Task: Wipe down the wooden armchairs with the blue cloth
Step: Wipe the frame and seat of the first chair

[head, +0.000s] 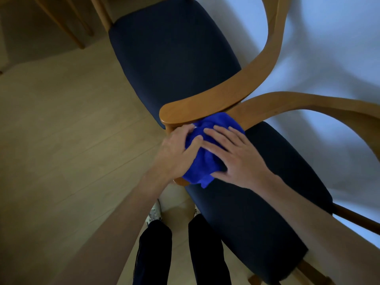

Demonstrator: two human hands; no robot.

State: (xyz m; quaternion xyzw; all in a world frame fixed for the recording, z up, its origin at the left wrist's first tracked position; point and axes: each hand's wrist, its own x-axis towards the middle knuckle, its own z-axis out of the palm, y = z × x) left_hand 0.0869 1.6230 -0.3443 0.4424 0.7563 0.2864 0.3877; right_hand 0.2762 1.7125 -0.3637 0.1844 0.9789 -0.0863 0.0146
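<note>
Cloth (207,155), bright blue and bunched, sits on the front end of the near chair's (257,212) armrest, just below the far chair's armrest (216,99), which overlaps it. Left hand (176,153) grips the cloth's left side with thumb curled over the folds, while the right hand (234,155) lies on top with fingers straight and spread, pressing down. Both chairs have dark seats, the far chair (170,52) standing beside the near one against a pale wall (329,58) on a wood floor (61,140).
</note>
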